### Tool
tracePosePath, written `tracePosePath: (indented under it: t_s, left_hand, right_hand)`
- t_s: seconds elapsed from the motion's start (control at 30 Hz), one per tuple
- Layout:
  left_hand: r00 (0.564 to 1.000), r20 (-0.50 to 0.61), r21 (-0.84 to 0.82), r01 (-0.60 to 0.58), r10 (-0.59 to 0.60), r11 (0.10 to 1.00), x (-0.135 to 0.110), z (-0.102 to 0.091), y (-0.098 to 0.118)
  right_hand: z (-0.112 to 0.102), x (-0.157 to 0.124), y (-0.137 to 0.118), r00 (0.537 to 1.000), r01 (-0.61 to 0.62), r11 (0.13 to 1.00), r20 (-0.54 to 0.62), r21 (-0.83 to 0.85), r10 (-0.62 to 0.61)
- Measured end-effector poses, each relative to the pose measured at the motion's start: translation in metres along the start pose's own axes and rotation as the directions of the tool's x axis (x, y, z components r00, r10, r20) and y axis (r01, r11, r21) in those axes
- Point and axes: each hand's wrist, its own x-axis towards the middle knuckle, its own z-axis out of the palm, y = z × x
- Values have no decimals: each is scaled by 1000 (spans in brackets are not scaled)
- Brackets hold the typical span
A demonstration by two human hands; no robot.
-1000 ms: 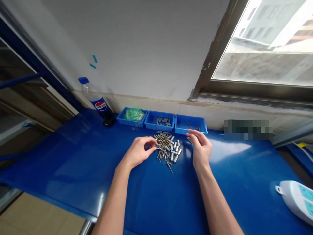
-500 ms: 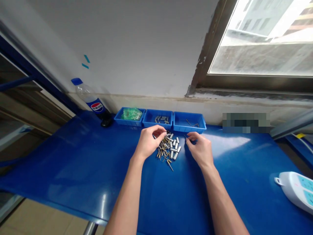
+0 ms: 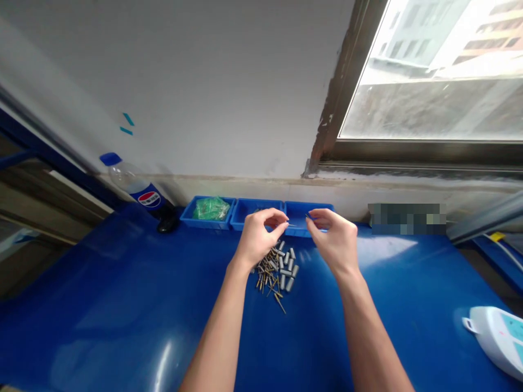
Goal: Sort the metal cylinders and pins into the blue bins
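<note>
My left hand is closed in a pinch on a thin metal pin, whose end sticks out to the right from the fingertips. Opposite it, my right hand pinches a small dark pin, mostly hidden by the fingers. Both hands hover just in front of the blue trays, a short gap between them. Below lies a pile of brass-and-steel pins, partly behind my left hand. Several grey metal cylinders lie along the pile's right side on the blue table.
Three blue trays stand against the wall: a left one with a green bag, a middle one and a right one. A cola bottle stands at the left. A white power strip lies at the right edge.
My left hand has lifted from the pile with a pin in its fingertips. My hands have come closer together, in front of the right tray. The camera view has tilted upward.
</note>
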Motion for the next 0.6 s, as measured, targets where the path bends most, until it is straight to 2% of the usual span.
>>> tracePosePath:
  t_s: [0.07, 0.13, 0.23, 0.33, 0.47, 0.6]
  left_hand:
    - [1000, -15, -53, 16, -17, 998, 5, 1, -1]
    - [998, -40, -121, 46, -51, 992, 8, 0, -4]
    - [993, -58, -211, 89, -104, 973, 9, -2, -13]
    - [989, -54, -264, 120, -139, 957, 9, -1, -20]
    - [989, 1, -273, 142, -147, 951, 11, 1, -24]
    - [993, 34, -166, 117, -113, 979, 14, -4, -17]
  right_hand:
    - [3, 11, -5, 996, -57, 998, 67, 26, 55]
    - [5, 20, -10, 978, -109, 993, 184, 39, 100]
    - [7, 28, -13, 906, -205, 973, 397, 105, 148]
    - [12, 29, -8, 838, -343, 892, 525, 295, 148]
    - [17, 27, -2, 826, -437, 794, 538, 422, 169]
    - [12, 33, -8, 845, -426, 812, 496, 400, 199]
